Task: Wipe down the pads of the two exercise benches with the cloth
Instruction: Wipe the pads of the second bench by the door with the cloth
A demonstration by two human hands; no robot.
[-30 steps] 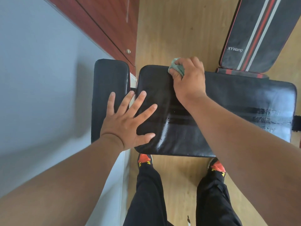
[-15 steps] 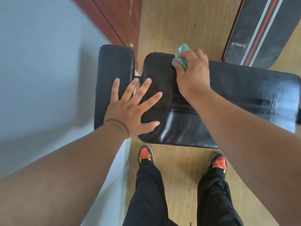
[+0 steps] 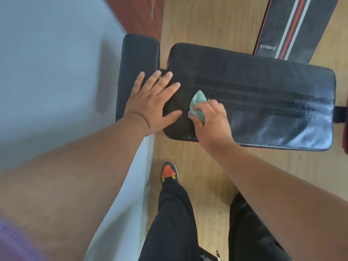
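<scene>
Over the near bench's long pad [image 3: 263, 87], right hand [image 3: 212, 121] clutches the bunched cloth [image 3: 197, 104], scrubbing; left hand [image 3: 152, 102] braces flat, fingers spread. Next, probably sweep rightward.

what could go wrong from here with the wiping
The left hand lies flat across the gap between the small pad and the large pad, so that strip may go unwiped. The right hand holds the cloth bunched, giving narrow strokes that could leave streaks.
</scene>
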